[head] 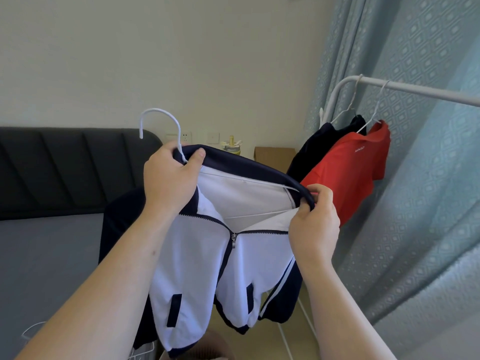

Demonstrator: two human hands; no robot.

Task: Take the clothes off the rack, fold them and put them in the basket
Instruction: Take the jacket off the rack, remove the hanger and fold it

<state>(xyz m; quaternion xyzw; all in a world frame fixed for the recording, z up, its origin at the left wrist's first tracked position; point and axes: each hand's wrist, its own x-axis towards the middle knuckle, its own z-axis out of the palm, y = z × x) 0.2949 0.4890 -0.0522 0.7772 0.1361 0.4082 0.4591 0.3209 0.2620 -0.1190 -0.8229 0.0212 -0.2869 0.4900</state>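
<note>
A white zip jacket (197,261) with a navy collar, sleeves and trim hangs in front of me on a white hanger (166,120), away from the rack. My left hand (168,175) grips the hanger's neck together with the collar. My right hand (314,219) pinches the collar's right end. The zip is partly undone. On the white rack bar (415,90) at the right hang a dark garment (322,141) and a red shirt (348,175), each on a white hanger. A pale basket rim (207,352) shows at the bottom edge under the jacket.
A grey bed (46,255) with a dark padded headboard (65,165) lies to the left. A cardboard box (272,158) and a bottle (231,144) stand by the wall. Blue-green curtains (415,203) hang behind the rack. White wire hangers (33,333) lie at the lower left.
</note>
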